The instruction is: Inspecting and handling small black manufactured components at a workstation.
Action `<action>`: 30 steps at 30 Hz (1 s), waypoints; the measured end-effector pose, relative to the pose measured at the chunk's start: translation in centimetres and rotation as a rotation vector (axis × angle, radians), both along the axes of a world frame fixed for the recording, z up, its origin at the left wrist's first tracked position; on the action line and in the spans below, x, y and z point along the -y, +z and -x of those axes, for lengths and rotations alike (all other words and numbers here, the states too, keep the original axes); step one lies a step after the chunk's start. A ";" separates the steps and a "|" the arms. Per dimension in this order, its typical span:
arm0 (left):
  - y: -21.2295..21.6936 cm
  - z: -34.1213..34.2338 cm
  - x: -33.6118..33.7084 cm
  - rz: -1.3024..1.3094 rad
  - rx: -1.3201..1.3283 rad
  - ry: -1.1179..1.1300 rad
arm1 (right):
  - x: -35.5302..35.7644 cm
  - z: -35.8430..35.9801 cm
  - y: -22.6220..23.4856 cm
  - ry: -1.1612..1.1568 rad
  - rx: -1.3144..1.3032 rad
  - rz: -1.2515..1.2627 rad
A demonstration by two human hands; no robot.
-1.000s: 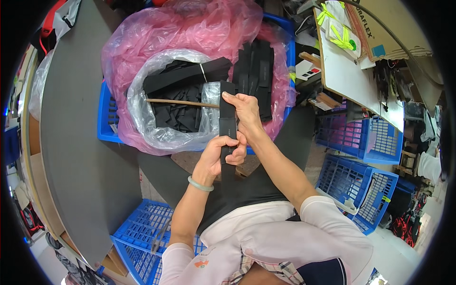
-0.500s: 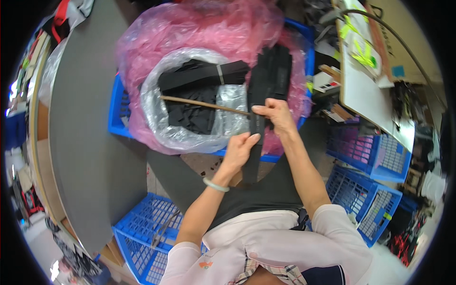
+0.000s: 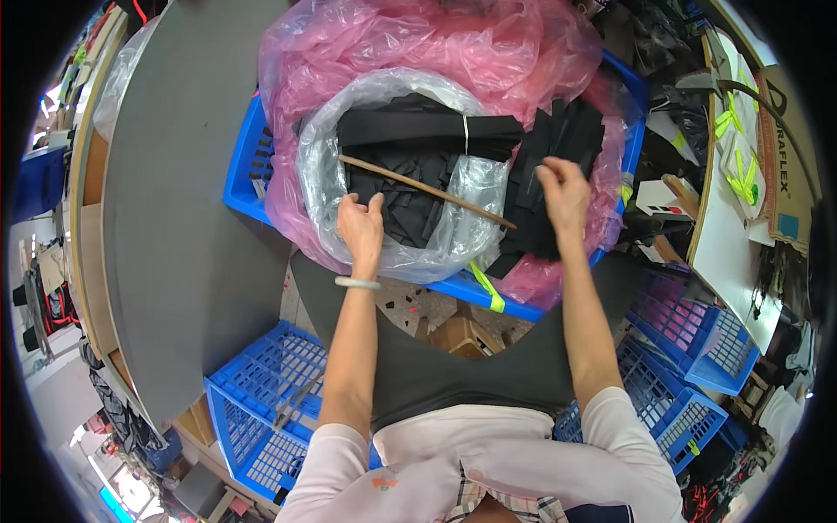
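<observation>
My left hand [image 3: 360,230] is over the near left rim of a clear plastic bag [image 3: 319,174], thumb and fingers apart, with nothing seen in it. Small black cut pieces [image 3: 405,213] fill the bag's bottom. Across the bag's far part lies a bundle of black strips [image 3: 401,132] with a thin white band around it. A thin wooden stick [image 3: 427,188] slants over the bag. To its right my right hand [image 3: 567,196] is bent over a pile of long black strips [image 3: 571,131]. Its fingertips are drawn together, and whatever is between them is hidden.
Pink plastic sheeting [image 3: 427,44] lines a blue crate [image 3: 240,179] around the bag. A yellow-green strap [image 3: 485,286] hangs over its near edge. A grey table [image 3: 187,174] stands at left. Further blue crates [image 3: 270,383] sit low on both sides, and a white board [image 3: 711,227] at right.
My hands have come apart: the left moved left over the bag, the right up over the strip pile. The black strip between them is no longer held out. The view has shifted.
</observation>
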State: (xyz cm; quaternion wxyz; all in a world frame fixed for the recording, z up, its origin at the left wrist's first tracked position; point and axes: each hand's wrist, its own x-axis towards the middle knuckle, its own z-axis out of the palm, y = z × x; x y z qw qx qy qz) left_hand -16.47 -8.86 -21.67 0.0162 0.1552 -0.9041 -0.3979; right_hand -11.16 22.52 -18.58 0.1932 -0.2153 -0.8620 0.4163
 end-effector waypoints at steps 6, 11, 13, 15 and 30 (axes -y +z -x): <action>-0.7 0.9 -0.7 0.456 0.088 -0.153 | 8.0 3.3 1.3 0.231 -0.013 0.213; 1.8 -2.3 0.6 -0.034 -0.178 0.006 | 9.9 4.4 1.8 0.274 -0.007 0.213; 4.7 -4.1 0.6 -0.307 -0.076 0.008 | 9.6 5.3 1.6 0.269 -0.009 0.260; 7.5 -5.3 0.8 -0.569 0.017 0.024 | 10.5 5.8 3.0 0.333 0.056 0.403; 14.4 -10.0 1.0 -1.431 0.146 0.028 | 13.8 -2.4 10.0 0.409 0.185 1.011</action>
